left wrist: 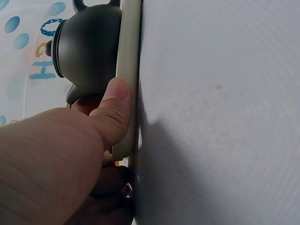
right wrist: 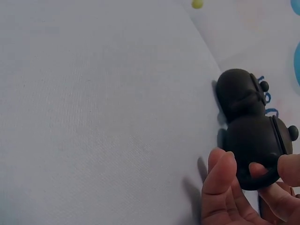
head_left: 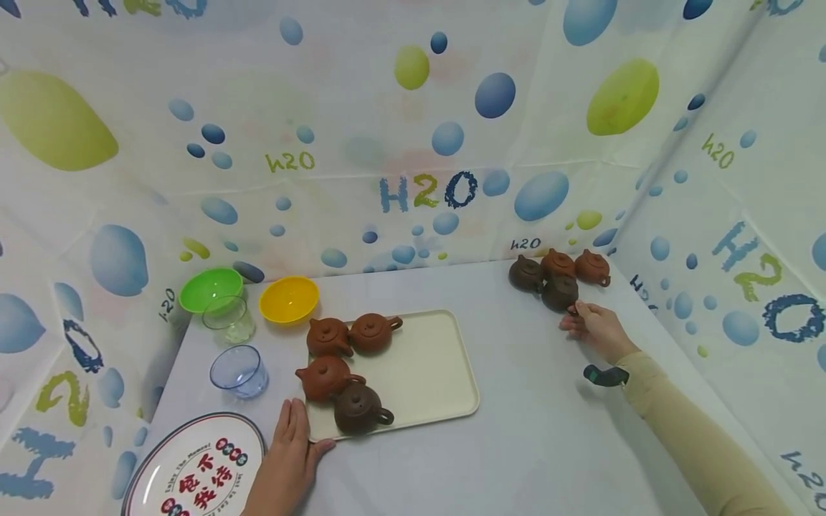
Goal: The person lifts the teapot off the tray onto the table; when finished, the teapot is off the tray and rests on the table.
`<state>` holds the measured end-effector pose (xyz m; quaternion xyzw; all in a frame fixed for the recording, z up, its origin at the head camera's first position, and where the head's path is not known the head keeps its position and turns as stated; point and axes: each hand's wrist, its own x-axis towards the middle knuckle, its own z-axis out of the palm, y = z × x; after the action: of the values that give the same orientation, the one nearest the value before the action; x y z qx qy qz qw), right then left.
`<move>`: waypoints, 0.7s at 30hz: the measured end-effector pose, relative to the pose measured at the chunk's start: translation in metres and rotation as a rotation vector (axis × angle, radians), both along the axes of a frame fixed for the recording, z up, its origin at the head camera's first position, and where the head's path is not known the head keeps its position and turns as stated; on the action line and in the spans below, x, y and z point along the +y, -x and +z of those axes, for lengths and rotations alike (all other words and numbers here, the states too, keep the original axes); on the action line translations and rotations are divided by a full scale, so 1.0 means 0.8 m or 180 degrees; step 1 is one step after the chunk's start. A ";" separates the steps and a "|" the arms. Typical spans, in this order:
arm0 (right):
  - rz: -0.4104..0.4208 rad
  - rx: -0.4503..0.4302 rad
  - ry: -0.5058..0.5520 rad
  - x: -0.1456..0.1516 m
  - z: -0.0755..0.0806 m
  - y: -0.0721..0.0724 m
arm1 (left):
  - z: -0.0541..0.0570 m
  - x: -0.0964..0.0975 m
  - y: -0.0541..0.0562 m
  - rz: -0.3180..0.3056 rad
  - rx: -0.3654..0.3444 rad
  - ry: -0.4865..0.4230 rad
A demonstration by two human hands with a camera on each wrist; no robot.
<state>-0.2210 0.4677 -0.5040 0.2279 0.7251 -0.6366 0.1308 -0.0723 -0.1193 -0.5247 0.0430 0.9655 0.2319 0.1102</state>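
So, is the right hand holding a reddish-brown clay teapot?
No, the right hand holds a dark-brown round clay teapot by its handle.

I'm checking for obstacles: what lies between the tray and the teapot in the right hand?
The head view shows only bare white tabletop between the tray and that dark teapot.

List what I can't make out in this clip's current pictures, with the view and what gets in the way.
- White plate: head view; the bottom edge cuts off its near part.
- Rear reddish teapot: head view; the gripped dark teapot hides its lower part.
- Dark tray teapot: left wrist view; the top edge cuts off its handle.
- Right hand: right wrist view; the frame edge crops it.
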 end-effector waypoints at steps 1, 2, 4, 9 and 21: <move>-0.0011 -0.0005 0.0008 0.000 0.000 0.000 | 0.000 0.000 0.000 0.0002 -0.0003 -0.0002; -0.0037 -0.0011 0.0022 -0.001 0.000 -0.001 | 0.000 0.000 0.000 0.0008 -0.0026 -0.0007; -0.0077 -0.0023 0.0051 -0.002 0.001 -0.002 | -0.001 0.000 0.000 0.0019 -0.0059 -0.0013; -0.0191 -0.0052 0.0212 -0.005 0.003 -0.005 | -0.002 -0.001 0.000 0.0032 -0.0069 -0.0014; -0.1011 -0.0189 0.1073 -0.038 0.026 -0.030 | 0.002 -0.001 -0.001 0.0017 -0.0036 -0.0009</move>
<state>-0.1969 0.4375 -0.4835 0.3327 0.5594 -0.7543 0.0864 -0.0714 -0.1200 -0.5229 0.0393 0.9647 0.2338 0.1149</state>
